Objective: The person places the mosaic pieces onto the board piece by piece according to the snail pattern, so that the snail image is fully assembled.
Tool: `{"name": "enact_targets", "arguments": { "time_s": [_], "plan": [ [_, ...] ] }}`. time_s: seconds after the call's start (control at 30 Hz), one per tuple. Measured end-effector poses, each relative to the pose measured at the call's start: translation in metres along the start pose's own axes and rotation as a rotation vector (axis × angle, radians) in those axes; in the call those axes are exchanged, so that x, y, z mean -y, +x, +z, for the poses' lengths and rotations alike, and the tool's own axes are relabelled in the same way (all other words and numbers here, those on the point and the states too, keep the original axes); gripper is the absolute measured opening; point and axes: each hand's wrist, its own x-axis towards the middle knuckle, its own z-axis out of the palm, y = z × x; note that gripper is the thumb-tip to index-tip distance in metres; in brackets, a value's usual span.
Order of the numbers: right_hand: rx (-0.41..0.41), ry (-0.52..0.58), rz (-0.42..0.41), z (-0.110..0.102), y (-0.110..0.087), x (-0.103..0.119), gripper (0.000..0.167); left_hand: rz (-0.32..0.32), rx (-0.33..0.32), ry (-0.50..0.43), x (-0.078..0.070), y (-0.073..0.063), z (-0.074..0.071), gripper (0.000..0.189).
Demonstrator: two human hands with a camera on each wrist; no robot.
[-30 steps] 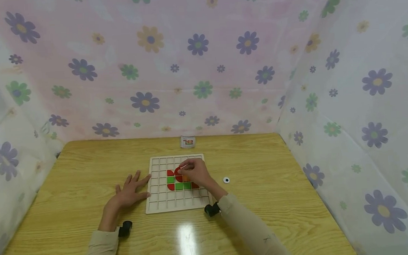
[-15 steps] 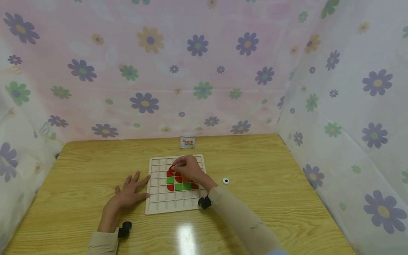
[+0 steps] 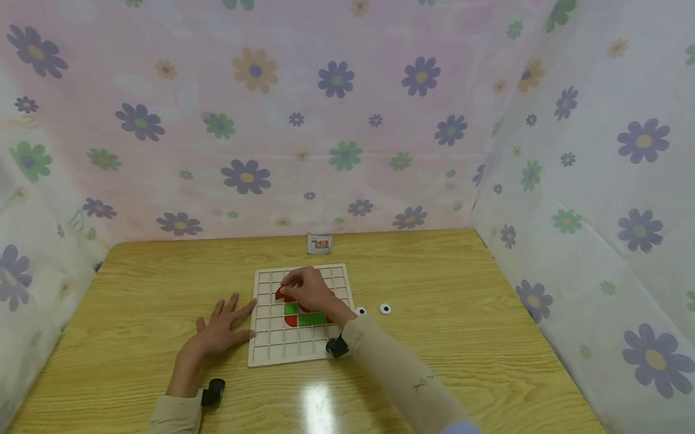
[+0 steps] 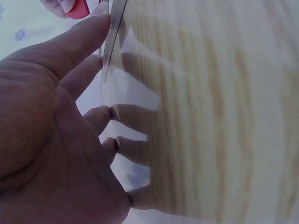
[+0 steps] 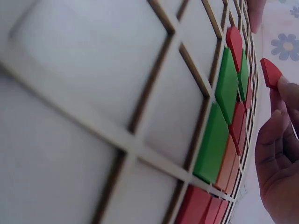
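Note:
A pale square grid board (image 3: 272, 351) lies on the wooden table, with red, green and orange tiles set in its middle squares. My right hand (image 3: 313, 289) is over the tiles and pinches a red tile with a curved edge (image 5: 271, 73) between thumb and fingertips. The right wrist view shows this tile raised off the board. Below the hand, green tiles (image 3: 312, 319) and a red quarter-round tile (image 3: 291, 320) are visible; the hand hides others. My left hand (image 3: 215, 331) lies with fingers spread on the table, thumb and forefinger touching the board's left edge.
Two white discs with dark centres, one a disc (image 3: 385, 308) farther right and the other a disc (image 3: 361, 311) by my right sleeve, lie right of the board. A small printed card (image 3: 320, 243) sits at the table's back edge. Flowered sheets (image 3: 340, 110) enclose the table.
My right hand has moved left across the board with the red tile, toward the upper left of the tiles. The disc by the sleeve has come into view. The left hand stays put.

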Motion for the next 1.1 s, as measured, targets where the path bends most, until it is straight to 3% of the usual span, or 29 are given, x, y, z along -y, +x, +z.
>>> {"name": "enact_targets", "arguments": {
  "time_s": [0.53,0.8,1.1],
  "plan": [
    [-0.032,-0.045,0.076,0.01,-0.003,-0.001,0.012,0.004,-0.004,0.008,-0.004,-0.003,-0.002,0.071],
    [-0.044,-0.133,0.094,0.011,-0.004,0.001,0.012,0.009,-0.007,0.009,-0.003,-0.003,-0.002,0.07],
    [-0.009,-0.145,0.126,0.013,-0.004,0.003,0.012,0.005,-0.002,0.011,-0.003,-0.003,-0.003,0.071]
  ]
}}
